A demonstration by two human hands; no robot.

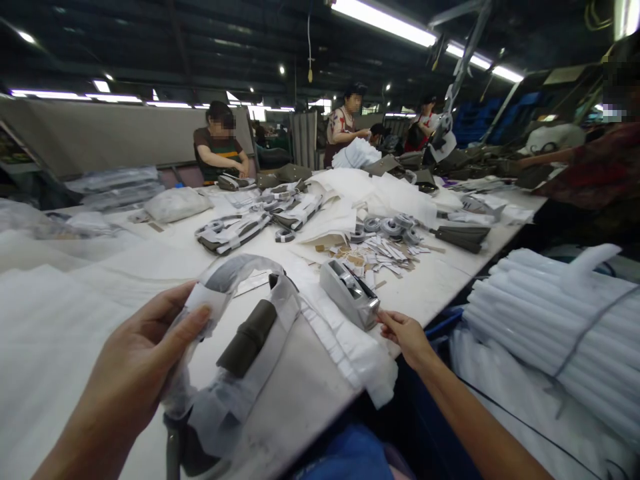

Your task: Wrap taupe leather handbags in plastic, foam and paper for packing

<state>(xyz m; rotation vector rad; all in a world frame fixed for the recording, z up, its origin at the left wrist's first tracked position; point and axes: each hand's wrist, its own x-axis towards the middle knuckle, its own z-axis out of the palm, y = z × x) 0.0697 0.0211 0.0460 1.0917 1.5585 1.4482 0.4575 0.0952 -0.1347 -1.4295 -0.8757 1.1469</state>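
My left hand (135,353) is closed around a bag strap (235,270) covered in translucent white wrapping, with the thumb pressing on a white band. The strap loops away from the hand, and an olive-green padded piece (250,337) shows uncovered along its lower run. At the front of a grey tape dispenser (345,290), my right hand (403,337) pinches at the cutter end, where the tape comes out; the clear tape itself is barely visible. Under the dispenser's near side lie folded white wrapping sheets (345,340), hanging over the table edge.
Wrapped straps (240,230), grey strap rolls (393,227) and loose paper tags (385,253) lie farther up the white table (295,400). Large white sheets (55,320) cover the left side. Bundled white foam rolls (560,307) stand right, beyond the edge. Several people (217,147) work around the table.
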